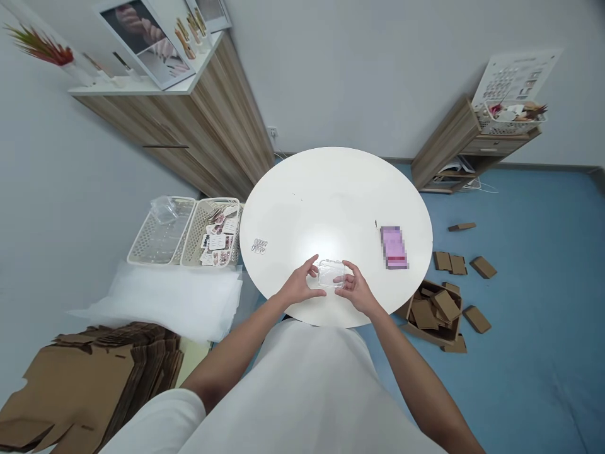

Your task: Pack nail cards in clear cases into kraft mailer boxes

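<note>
A clear plastic case [331, 273] is at the near part of the round white table [331, 183], between my two hands. My right hand [355, 289] grips its right side, fingers bent around the edge. On the left side, my left hand [301, 282] has its thumb and fingers apart, close beside the case. A small card with silvery pieces [259, 246] lies at the table's left. To the right lies a purple packet [394, 247], blurred by pixels, with a tiny dark item [376, 224] near its upper left corner.
Left of the table are a basket of cards [217, 241], a basket of clear plastic [163, 236], white sheets [174, 296] and stacked flat cardboard [75, 391]. On the right, an open carton [432, 312] holds small brown boxes; several more lie on the blue floor [529, 277].
</note>
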Tool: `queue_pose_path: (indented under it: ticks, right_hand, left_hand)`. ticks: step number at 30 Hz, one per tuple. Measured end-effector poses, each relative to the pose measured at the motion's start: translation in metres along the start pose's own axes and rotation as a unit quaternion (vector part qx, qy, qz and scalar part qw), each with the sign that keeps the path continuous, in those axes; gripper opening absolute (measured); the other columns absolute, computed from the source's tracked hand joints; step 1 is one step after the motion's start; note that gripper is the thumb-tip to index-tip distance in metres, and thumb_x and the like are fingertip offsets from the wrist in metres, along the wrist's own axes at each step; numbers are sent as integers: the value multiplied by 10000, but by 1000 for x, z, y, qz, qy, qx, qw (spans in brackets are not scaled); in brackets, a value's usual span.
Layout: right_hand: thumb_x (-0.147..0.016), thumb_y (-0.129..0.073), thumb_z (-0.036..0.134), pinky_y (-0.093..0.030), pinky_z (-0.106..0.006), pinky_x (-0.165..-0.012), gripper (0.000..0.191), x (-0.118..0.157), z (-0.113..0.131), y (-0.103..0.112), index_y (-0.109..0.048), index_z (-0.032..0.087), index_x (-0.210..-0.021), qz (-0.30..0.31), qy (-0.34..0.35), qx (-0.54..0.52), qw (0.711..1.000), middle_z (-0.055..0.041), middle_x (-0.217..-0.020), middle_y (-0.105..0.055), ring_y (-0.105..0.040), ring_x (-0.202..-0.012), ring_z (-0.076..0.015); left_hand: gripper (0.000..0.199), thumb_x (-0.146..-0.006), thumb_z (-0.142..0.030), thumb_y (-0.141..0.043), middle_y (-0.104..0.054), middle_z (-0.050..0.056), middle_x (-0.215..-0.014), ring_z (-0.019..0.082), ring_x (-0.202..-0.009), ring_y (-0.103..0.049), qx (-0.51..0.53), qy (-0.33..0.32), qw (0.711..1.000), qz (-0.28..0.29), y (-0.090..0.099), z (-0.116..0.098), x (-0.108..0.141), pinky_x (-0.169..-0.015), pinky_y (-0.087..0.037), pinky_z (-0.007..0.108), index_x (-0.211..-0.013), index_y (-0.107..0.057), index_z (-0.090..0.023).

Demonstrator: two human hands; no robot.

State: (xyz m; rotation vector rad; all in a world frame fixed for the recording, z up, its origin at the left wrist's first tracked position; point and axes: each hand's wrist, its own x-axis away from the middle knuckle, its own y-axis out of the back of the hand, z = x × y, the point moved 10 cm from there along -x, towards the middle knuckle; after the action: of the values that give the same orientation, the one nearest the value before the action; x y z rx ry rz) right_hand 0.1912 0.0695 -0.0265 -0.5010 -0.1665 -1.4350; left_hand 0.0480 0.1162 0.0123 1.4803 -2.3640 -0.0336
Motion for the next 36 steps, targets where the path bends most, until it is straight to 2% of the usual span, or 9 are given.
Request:
queue_pose_path:
  ticks: [4,6,10,13,18,24,29,36]
  right_hand:
    - [-567,-715,274,-462,-373,-737,823,3,1,-4,-266,297,-1257,2,10,21,1000,-20,-893,-608,-591,-730,-147]
    - [-589,-702,288,-446,-406,-792,809,5,7,-4,-259,297,-1265,-4,31,64,997,-44,-977,-586,-588,-821,-168]
    - [-558,-724,305,-381,-453,-905,837,8,32,-3,-285,316,-1270,-37,95,189,977,-89,-1301,-367,-487,-1070,-223]
    - [-540,-730,311,-358,-459,-936,764,7,47,-11,-380,314,-1219,-16,119,247,962,-68,-1380,-265,-421,-1146,-242]
    - [-576,-693,268,-362,-431,-946,559,2,55,-22,-506,279,-1103,-13,132,250,959,-53,-1310,-394,-446,-1125,-231]
    - [-556,-677,216,-365,-422,-928,475,5,61,-28,-537,239,-1010,-60,177,281,941,-79,-1221,-470,-432,-1143,-248]
    - [-543,-668,198,-398,-407,-879,434,12,70,-32,-528,230,-953,-73,235,309,919,-91,-1151,-502,-445,-1126,-257]
    - [-550,-664,207,-451,-379,-793,425,14,72,-29,-511,228,-946,-81,255,278,923,-100,-1133,-486,-480,-1078,-255]
  left_hand:
    - [779,-440,-262,-783,-552,-3,-827,160,-781,-514,-12,-42,998,43,-1,-19,-6,-835,-374,307,-1166,-503,-285]
    - [726,-459,-252,-770,-545,-5,-791,156,-756,-510,-14,-60,996,57,-1,-23,-8,-822,-384,302,-1142,-526,-280]
    - [717,-427,-227,-771,-541,-12,-756,153,-739,-506,11,-49,997,54,5,-18,-10,-806,-397,304,-1108,-549,-267]
    - [717,-422,-226,-772,-545,-16,-755,149,-735,-509,32,-37,998,51,9,-12,-10,-803,-399,308,-1102,-548,-264]
    - [723,-456,-227,-771,-534,-16,-737,134,-706,-507,61,-35,996,61,11,-6,-7,-766,-407,298,-1136,-526,-253]
    - [767,-508,-218,-757,-509,-14,-750,113,-684,-506,107,-18,989,96,5,6,-4,-698,-417,284,-1213,-456,-226]
    - [766,-526,-217,-756,-502,-16,-758,104,-686,-506,125,-35,985,112,0,3,-1,-693,-423,272,-1222,-437,-225]
    - [805,-499,-244,-779,-520,-6,-788,118,-720,-534,146,-46,982,114,-3,1,-1,-703,-432,286,-1222,-425,-227]
